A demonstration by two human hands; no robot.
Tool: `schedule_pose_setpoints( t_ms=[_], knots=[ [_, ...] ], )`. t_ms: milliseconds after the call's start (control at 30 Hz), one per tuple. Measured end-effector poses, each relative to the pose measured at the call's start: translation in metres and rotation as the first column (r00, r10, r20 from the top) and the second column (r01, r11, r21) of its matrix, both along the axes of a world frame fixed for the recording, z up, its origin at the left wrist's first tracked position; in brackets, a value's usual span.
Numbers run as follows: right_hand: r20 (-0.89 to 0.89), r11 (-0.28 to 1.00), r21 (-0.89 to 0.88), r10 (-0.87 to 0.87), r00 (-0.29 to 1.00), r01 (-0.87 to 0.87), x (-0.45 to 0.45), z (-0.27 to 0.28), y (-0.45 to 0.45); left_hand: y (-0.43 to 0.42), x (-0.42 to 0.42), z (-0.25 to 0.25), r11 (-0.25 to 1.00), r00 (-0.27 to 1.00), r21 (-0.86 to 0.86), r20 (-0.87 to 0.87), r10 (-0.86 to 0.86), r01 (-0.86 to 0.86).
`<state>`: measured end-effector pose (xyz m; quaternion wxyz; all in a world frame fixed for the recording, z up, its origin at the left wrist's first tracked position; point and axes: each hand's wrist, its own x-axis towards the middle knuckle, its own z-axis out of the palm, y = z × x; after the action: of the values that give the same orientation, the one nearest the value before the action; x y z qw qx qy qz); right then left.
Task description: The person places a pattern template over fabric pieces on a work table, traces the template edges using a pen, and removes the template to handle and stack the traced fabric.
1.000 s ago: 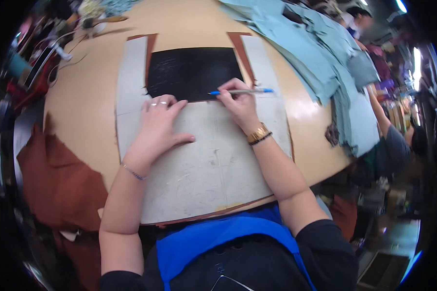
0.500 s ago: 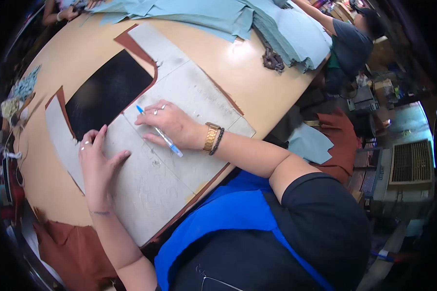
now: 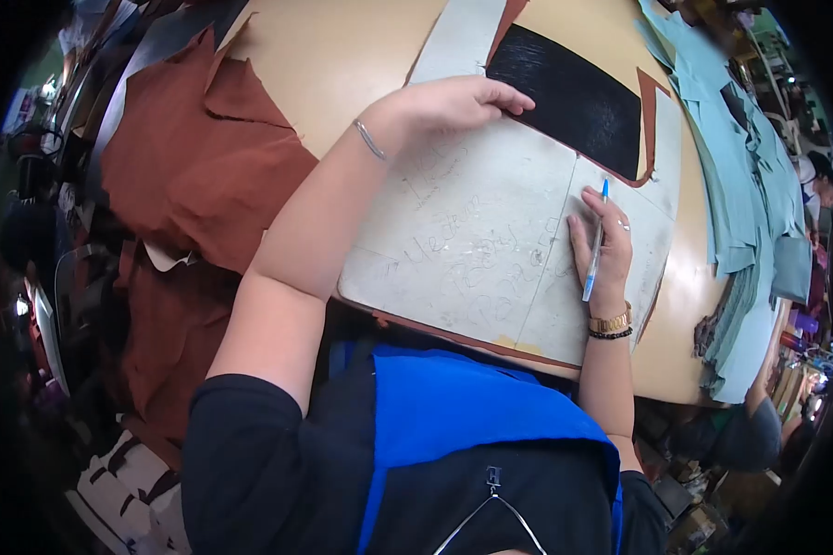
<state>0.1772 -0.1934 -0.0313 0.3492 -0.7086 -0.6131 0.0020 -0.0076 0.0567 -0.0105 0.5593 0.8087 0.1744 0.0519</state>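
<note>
A large pale grey pattern board [image 3: 453, 268], marked with faint handwriting and ruled lines, lies over brown leather [image 3: 650, 116] that shows along its edges. In the board's U-shaped notch is a black rectangular panel [image 3: 574, 102]. My left hand [image 3: 463, 102] is at the notch's near left edge, fingers stretched out and holding nothing. A blue-and-clear pen [image 3: 594, 254] lies across the fingers of my right hand [image 3: 611, 245], blue tip pointing at the notch edge. That hand rests on the right part of the board.
Stacked light blue leather pieces [image 3: 740, 222] cover the right side of the table [image 3: 342, 55]. Brown leather hides [image 3: 204, 157] drape over the left edge. Beyond the right side, another person [image 3: 745, 435] in a dark top is partly visible.
My view has turned, so the board appears rotated. My left hand has shifted along the notch edge toward the board's left arm. The pen stays in my right hand.
</note>
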Motion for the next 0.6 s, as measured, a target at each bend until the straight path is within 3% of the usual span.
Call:
schedule_pose_setpoints(
  t_ms=[133, 233, 333, 367, 533, 600],
  knots=[
    [-0.01, 0.999, -0.038, -0.002, 1.0, 0.001, 0.001, 0.001, -0.004, 0.016, -0.028, 0.023, 1.0, 0.999, 0.026, -0.036, 0.009, -0.008],
    [-0.026, 1.0, -0.018, -0.01, 1.0, 0.009, 0.0, 0.002, -0.003, 0.039, -0.051, 0.038, 1.0, 0.949, 0.015, 0.316, 0.02, -0.026],
    [-0.081, 1.0, 0.014, 0.006, 0.997, -0.005, -0.001, 0.003, 0.0, 0.03, -0.046, 0.047, 0.979, 0.956, 0.164, 0.285, 0.068, -0.118],
    [-0.107, 1.0, 0.027, 0.004, 0.994, -0.001, -0.001, 0.003, 0.0, 0.018, -0.037, 0.04, 0.988, 0.964, 0.051, 0.235, 0.127, -0.143],
    [-0.019, 0.997, 0.079, -0.016, 1.0, 0.018, 0.007, -0.001, -0.002, -0.032, 0.019, -0.007, 0.813, 0.966, 0.549, 0.25, 0.06, -0.192],
    [-0.322, 0.995, 0.096, 0.004, 0.947, 0.029, 0.012, 0.004, -0.002, -0.042, 0.024, -0.007, 0.705, 0.987, 0.696, 0.158, 0.035, -0.136]
  ],
)
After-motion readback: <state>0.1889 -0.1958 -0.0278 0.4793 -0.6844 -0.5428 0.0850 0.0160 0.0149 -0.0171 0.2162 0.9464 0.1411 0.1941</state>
